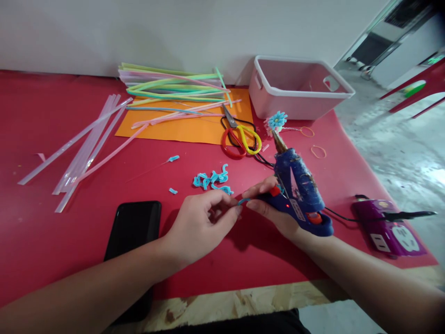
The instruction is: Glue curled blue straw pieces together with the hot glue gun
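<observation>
Taking the fingertips as my clock centre, I see clear strips (92, 148) toward ten o'clock on the red bench (59, 241), then a black phone (134, 227) past nine toward eight, partly under the forearm. Coloured fuzzy stems (174, 88) lie at eleven, over an orange sheet (167, 133). The left grip (205, 222) pinches a short blue piece (244, 201), whose far end reaches the right fingertips; more blue pieces (212, 178) lie at ten. Scissors (239, 139) rest at twelve. The right grip (276, 215) is wrapped around the blue glue gun (295, 181), nozzle up. Toward one sit a blue flower (277, 120) and, farther out, a pink bin (292, 104); just past three, a purple power strip (392, 227).
</observation>
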The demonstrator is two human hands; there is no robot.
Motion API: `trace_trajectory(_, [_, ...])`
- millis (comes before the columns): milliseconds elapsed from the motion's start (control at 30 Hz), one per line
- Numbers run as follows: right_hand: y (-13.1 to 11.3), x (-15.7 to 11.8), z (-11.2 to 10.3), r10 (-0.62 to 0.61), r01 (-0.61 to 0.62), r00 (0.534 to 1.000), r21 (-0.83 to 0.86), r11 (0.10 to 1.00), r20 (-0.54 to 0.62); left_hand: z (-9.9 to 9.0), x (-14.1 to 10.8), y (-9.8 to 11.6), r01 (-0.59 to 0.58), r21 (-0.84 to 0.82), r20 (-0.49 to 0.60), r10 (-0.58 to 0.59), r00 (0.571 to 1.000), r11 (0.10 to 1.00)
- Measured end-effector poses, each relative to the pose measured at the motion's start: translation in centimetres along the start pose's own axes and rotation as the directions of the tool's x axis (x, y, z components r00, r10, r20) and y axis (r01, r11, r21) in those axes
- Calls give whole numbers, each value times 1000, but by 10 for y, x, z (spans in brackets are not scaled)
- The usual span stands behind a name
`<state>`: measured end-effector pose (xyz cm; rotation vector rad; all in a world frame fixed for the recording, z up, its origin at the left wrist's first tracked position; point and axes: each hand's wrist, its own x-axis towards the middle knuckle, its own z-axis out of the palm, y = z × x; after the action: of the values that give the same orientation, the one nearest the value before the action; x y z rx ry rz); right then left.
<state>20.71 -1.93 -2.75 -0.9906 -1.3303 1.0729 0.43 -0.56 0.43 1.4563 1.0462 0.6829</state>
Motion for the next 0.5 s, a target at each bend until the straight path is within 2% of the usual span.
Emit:
trace_trajectory(200, [1,-1,1,28,-28,999,23,999,-20,1,1,0,16,-72,-25,-18,1000,997])
trace_trajectory(367, [1,-3,1,58,-57,998,18,998,-18,1,2,-2,4,-25,-21,-5,1000,1000])
trace_trajectory(500, [2,-3,-3,-30,28,1000,-173,984,-7,-1,4,-3,9,9,-76,-8,997,1000])
